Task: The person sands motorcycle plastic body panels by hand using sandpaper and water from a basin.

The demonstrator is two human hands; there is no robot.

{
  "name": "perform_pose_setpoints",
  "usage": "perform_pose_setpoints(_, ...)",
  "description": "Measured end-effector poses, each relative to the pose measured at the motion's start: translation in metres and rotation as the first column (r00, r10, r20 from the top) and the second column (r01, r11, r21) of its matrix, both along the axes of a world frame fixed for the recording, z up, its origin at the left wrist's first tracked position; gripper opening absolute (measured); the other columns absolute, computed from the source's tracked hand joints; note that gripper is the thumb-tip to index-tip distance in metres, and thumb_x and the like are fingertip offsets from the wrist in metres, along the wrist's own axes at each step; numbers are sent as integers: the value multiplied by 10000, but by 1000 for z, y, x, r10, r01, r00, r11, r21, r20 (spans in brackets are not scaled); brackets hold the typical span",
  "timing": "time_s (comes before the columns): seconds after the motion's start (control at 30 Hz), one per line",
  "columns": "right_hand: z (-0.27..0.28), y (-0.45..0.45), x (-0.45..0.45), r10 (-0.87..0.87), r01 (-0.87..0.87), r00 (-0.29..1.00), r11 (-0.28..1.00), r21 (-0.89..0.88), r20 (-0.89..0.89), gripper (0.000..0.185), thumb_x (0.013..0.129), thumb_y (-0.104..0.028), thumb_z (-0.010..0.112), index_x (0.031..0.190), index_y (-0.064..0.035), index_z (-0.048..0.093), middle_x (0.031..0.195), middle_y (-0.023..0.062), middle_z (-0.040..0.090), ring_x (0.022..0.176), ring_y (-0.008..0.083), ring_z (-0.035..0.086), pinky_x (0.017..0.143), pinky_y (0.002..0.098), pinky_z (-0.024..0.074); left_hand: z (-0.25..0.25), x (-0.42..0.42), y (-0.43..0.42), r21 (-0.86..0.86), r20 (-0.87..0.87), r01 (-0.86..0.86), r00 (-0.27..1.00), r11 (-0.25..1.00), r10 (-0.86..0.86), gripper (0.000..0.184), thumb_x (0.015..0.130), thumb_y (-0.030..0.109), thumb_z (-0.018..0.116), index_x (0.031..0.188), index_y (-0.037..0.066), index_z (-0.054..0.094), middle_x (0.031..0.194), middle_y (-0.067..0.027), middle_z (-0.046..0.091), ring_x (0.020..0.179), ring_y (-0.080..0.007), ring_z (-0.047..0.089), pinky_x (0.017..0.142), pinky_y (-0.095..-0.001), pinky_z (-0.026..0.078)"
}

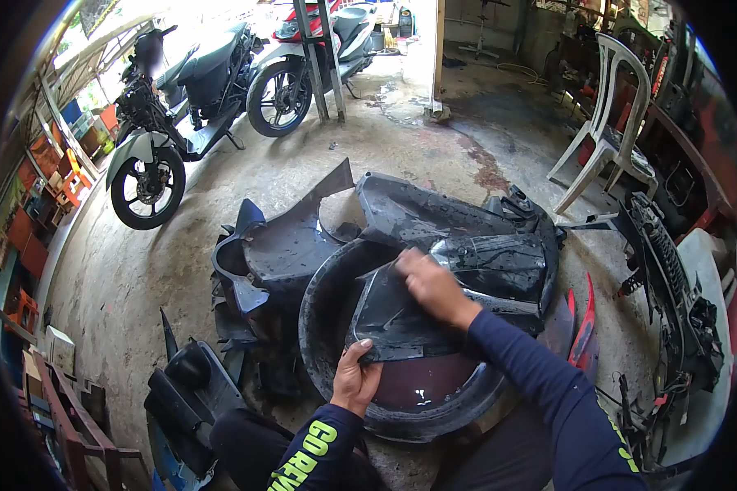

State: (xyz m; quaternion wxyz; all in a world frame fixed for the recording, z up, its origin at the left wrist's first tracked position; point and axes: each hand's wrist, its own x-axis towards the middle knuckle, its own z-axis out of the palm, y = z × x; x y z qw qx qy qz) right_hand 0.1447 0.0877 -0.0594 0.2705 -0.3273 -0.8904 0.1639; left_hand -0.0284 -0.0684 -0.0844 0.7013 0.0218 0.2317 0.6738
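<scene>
A wet, dark plastic panel [401, 315] lies tilted over a round black basin [323, 327] that holds dark reddish water. My left hand [357, 378] grips the panel's lower left corner, thumb on top. My right hand [436, 286] is over the panel's upper part, blurred, its fingers curled; what they hold, if anything, is hidden. Behind the basin rests a larger wet black fairing [499, 266]. A grey-black curved fairing [291, 250] stands to the left of it.
More black parts [192, 385] lie at the lower left, red pieces [583, 319] right of the basin. Two motorcycles [147, 184] [280, 98] stand behind on the concrete floor. A plastic chair [622, 106] and a long black frame part [671, 278] are at the right.
</scene>
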Motion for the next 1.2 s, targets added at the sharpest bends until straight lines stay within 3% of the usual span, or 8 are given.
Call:
perform_pose_setpoints(0.17,-2,-53,-24,389,-379,920,911,162,-40,340,876,-98,502,1188,7,591,1293,219,572,1260,371,519,1061,462,410,-11,-2,-4,2,32,-13,999,1000,13,345,849,-19,589,1194,-33,594,1175,-146,665,1115,-249,637,1064,-395,460)
perform_pose_setpoints(0.3,-35,33,10,-184,184,982,983,1,-35,405,879,-103,529,1259,28,586,1383,214,529,1319,371,474,1113,438,381,-2,0,0,-6,38,13,999,1000,-13,354,843,-23,588,1197,-34,592,1162,-137,667,1138,-248,622,1086,-396,441)
perform_pose_setpoints(0.43,1,-51,-23,392,-390,920,919,53,-29,427,884,-122,544,1290,7,566,1398,197,519,1355,348,442,1128,466,355,-13,-3,1,40,49,27,998,999,-29,372,844,-21,584,1215,-45,582,1193,-148,658,1160,-254,610,1107,-401,419)
perform_pose_setpoints(0.57,-21,2,-12,-123,97,987,968,232,100,406,892,-99,530,1266,55,559,1383,238,514,1326,376,457,1123,444,361,-8,3,-1,-29,25,13,1000,999,-12,360,843,-21,576,1203,-41,584,1170,-144,664,1118,-257,633,1082,-409,442)
perform_pose_setpoints(0.7,-1,-55,-27,429,-420,901,900,121,-63,357,851,-75,513,1184,24,596,1322,220,559,1278,374,497,1085,453,401,-22,-5,4,17,40,9,999,1000,-9,381,843,-20,575,1224,-48,575,1202,-156,650,1148,-270,615,1089,-409,433)
perform_pose_setpoints(0.97,4,-50,-3,400,-401,916,915,-41,-13,416,901,-86,526,1311,-37,573,1439,187,494,1374,351,423,1150,463,326,-9,-6,1,-28,10,-18,1000,999,18,372,835,-6,572,1204,-52,578,1192,-151,649,1138,-282,617,1082,-423,439)
perform_pose_setpoints(1.1,-18,-11,16,-94,95,995,995,19,-39,421,898,-79,521,1315,-31,563,1422,191,508,1369,366,425,1150,454,328,1,2,5,-57,38,-49,998,997,51,385,823,-11,570,1207,-44,577,1186,-148,650,1132,-286,619,1078,-433,442)
perform_pose_setpoints(1.2,-5,-63,-4,287,-287,958,956,62,7,410,911,-67,478,1308,-4,556,1386,216,529,1366,373,422,1155,418,329,-8,0,4,-82,69,-36,997,996,42,388,816,-19,570,1204,-42,577,1197,-149,645,1134,-285,618,1080,-429,440)
